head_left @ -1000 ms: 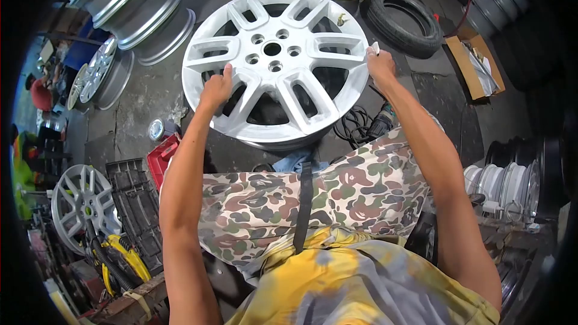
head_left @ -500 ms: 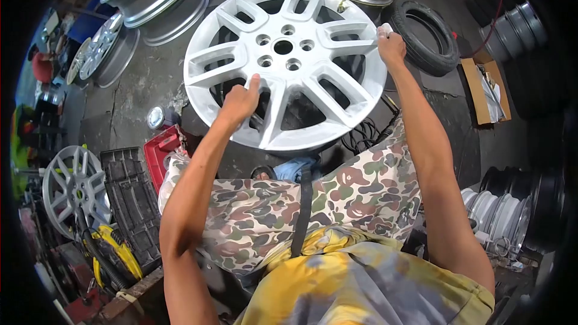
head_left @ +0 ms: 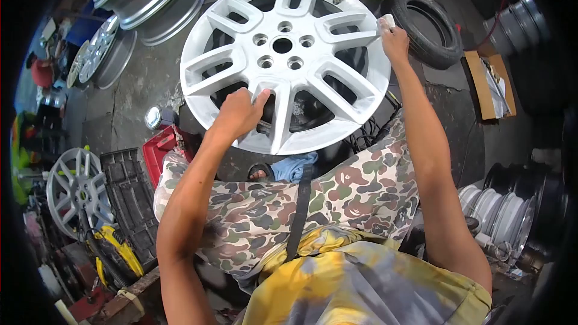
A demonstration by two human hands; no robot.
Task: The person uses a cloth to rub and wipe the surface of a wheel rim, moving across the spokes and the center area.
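A white alloy wheel rim [head_left: 310, 81] with paired spokes lies face up in front of my knees. My left hand [head_left: 239, 111] is closed around one of its lower-left spokes, thumb on top and the other fingers down in the opening. At the right edge of the wheel, my right hand [head_left: 394, 42] is closed with its fingers against the outer lip. It pinches a small white piece [head_left: 387, 21], perhaps folded sandpaper or cloth; its kind does not show clearly.
A black tire [head_left: 426, 30] lies beyond my right hand, with an open cardboard box [head_left: 489, 84] beside it. Silver rims [head_left: 171, 18] stand at upper left. A can [head_left: 158, 118] and a red container [head_left: 159, 150] sit near my left knee. Another spoked wheel [head_left: 78, 192] leans at far left.
The wheel has turned slightly counterclockwise, its near spokes moving right. My left hand has shifted slightly down along with its spoke; my right hand has moved a little right and up at the lip.
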